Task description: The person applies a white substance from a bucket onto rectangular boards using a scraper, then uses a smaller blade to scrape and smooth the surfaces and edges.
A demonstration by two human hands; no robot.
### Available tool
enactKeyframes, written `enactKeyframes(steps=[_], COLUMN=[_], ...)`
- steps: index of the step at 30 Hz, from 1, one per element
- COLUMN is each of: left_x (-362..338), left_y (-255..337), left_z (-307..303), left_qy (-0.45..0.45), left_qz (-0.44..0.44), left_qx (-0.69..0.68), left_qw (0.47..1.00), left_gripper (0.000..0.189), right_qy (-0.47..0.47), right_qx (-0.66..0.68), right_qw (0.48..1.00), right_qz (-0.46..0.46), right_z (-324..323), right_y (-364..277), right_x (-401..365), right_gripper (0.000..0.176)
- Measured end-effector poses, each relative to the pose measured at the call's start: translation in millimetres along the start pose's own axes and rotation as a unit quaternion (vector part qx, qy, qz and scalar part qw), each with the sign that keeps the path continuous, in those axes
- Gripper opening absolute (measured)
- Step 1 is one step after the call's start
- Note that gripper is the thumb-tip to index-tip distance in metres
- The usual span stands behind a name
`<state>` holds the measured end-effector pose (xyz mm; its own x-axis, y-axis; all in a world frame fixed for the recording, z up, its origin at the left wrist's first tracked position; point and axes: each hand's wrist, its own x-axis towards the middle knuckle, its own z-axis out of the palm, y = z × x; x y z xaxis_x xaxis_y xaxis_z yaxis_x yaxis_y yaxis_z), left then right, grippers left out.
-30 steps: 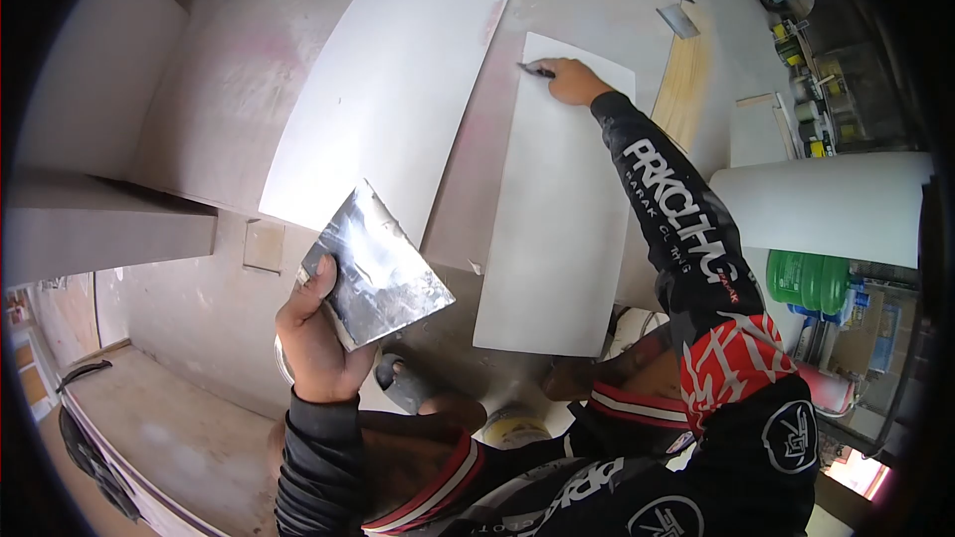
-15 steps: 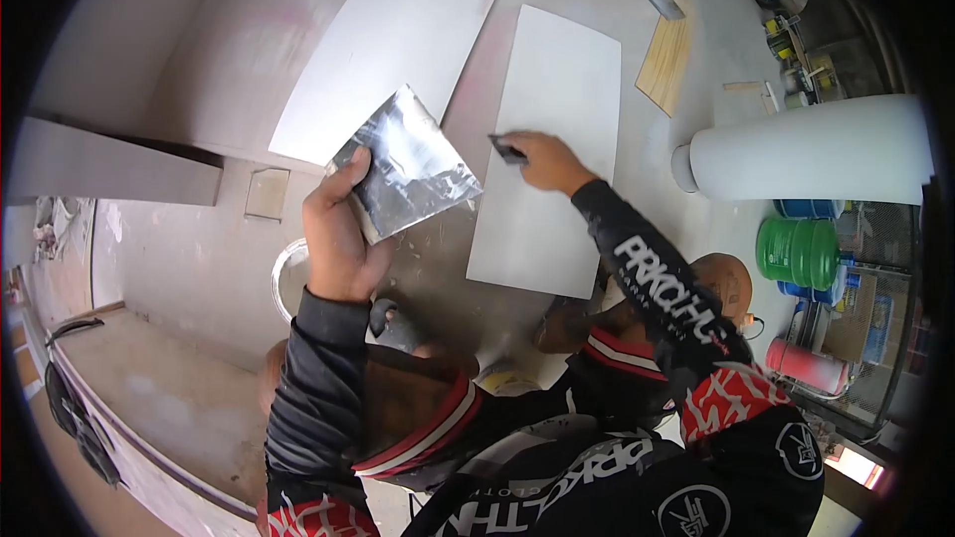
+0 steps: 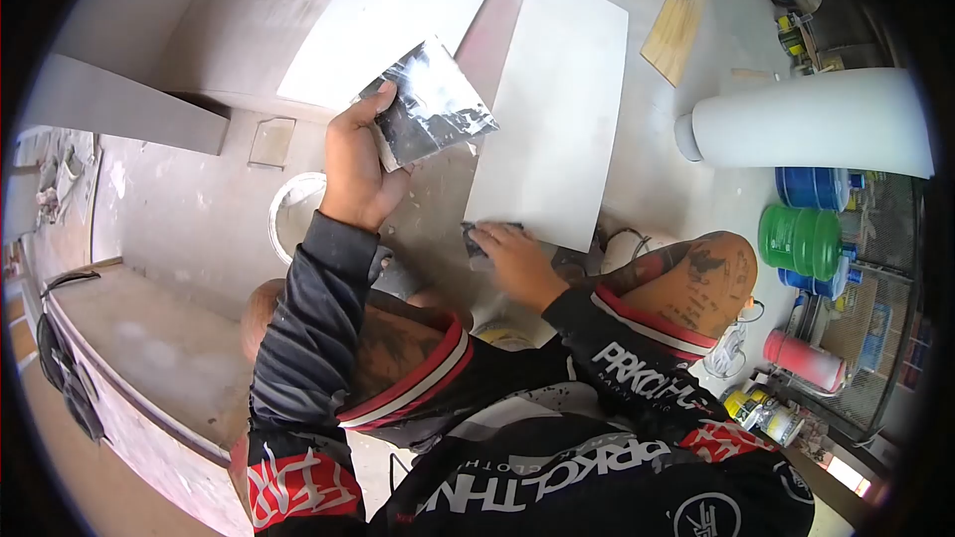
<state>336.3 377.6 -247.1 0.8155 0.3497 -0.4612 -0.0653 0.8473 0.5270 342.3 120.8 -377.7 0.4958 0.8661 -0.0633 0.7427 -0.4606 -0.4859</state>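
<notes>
My left hand [image 3: 360, 164] grips a shiny square metal plate [image 3: 438, 104] by its near left side, thumb on top. Its reflective face is smeared with streaks. My right hand [image 3: 519, 261] is closed on a dark flat spreader [image 3: 476, 247], fingers pressed over it at the near left corner of a long white panel [image 3: 555, 109]. The panel stretches away from me between my knees and the far floor. The plate hangs just left of the panel, overlapping a second, larger white panel [image 3: 398, 0] in this view.
Left of my left wrist stands a white-rimmed bucket [image 3: 284, 201]. A wooden board [image 3: 676, 35] with a dark spreader piece lies at the far right. On the right are a big white cylinder [image 3: 796, 124], a green water jug [image 3: 799, 239] and a shelf of containers.
My right hand has swept the spreader toward me, from the panel's left middle to its near corner. My left hand and the plate have shifted slightly up and right in view.
</notes>
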Motion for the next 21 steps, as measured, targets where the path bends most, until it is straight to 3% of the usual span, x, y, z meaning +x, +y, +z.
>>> enactKeyframes(steps=[1, 3, 4, 6, 8, 9, 11, 13, 14, 16, 18, 19, 20, 21], left_x=[2, -1, -3, -9, -20, -21, -20, -30, -36, -42, -34, -32, -29, -27], left_y=[8, 7, 7, 5, -3, -10, -24, -30, -30, -18, -5, -2, -1, -1], left_z=[-6, -3, -2, -5, -2, -3, -4, 4, 7, 17, 14, 15, 15, 19], left_qy=[0.004, 0.003, 0.007, -0.001, -0.021, -0.021, -0.032, -0.017, -0.042, -0.057, -0.043, -0.026, -0.047, -0.045], left_qz=[-0.001, -0.002, -0.004, -0.014, -0.045, -0.043, -0.143, -0.172, -0.137, -0.111, -0.086, -0.062, 0.018, 0.020], left_qx=[0.003, 0.003, 0.003, -0.013, -0.010, -0.009, -0.030, -0.025, 0.027, 0.093, 0.030, -0.028, 0.001, 0.000], left_qw=[1.000, 1.000, 1.000, 1.000, 0.999, 0.999, 0.989, 0.985, 0.989, 0.988, 0.995, 0.997, 0.999, 0.999], left_gripper=[0.019, 0.021, 0.022, 0.024, 0.022, 0.022, 0.026, 0.025, 0.024, 0.023, 0.023, 0.023, 0.033, 0.033], right_qy=[0.000, -0.226, -0.226, 0.080, 0.204, 0.205, 0.310, 0.287, 0.262, 0.216, 0.166, 0.133, 0.102, 0.099], right_qx=[-0.002, 0.057, 0.054, 0.156, 0.234, 0.234, 0.221, 0.225, 0.229, 0.210, 0.190, 0.227, 0.262, 0.263], right_qw=[1.000, 0.970, 0.971, 0.983, 0.949, 0.949, 0.923, 0.925, 0.926, 0.949, 0.965, 0.965, 0.956, 0.956], right_qz=[-0.003, 0.062, 0.060, 0.050, 0.045, 0.044, -0.062, -0.107, -0.149, -0.099, -0.070, 0.007, 0.085, 0.084], right_z=[5, 8, -4, -51, -98, -119, -150, -159, -159, -142, -139, -135, -135, -138], right_y=[-7, -8, -9, -22, -34, -39, -46, -50, -54, -40, -10, 6, 14, 22], right_x=[0, -12, -12, -6, 8, 13, 20, 26, 29, 27, 21, 16, 16, 18], right_gripper=[0.048, 0.046, 0.046, 0.044, 0.051, 0.051, 0.053, 0.052, 0.052, 0.049, 0.048, 0.041, 0.036, 0.036])
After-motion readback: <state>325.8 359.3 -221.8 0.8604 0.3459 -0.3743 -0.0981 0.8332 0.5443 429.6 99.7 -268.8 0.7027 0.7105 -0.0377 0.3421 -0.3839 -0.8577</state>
